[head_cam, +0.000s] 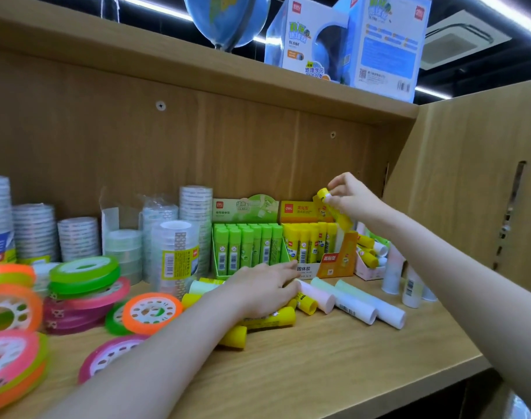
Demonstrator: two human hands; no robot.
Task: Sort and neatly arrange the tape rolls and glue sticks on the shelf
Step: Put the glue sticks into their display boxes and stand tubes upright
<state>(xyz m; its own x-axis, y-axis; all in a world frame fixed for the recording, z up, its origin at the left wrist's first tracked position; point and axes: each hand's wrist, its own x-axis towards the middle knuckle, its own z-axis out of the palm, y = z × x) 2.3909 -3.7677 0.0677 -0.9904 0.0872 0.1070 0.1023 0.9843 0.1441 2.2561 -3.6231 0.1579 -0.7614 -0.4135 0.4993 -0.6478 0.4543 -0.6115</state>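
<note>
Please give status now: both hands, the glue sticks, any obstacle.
Right hand pinches yellow glue stick above yellow display box. Left hand rests on loose glue sticks. No obstacle.

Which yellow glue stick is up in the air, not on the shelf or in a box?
The yellow glue stick pinched in the right hand, tilted above the orange box. The other yellow sticks stand in that box or lie loose on the shelf.

Clear tape rolls stood stacked along the shelf's back left; neon tape rolls lay piled at its left front. Yellow glue sticks lay scattered mid-shelf, white ones beside them.
</note>
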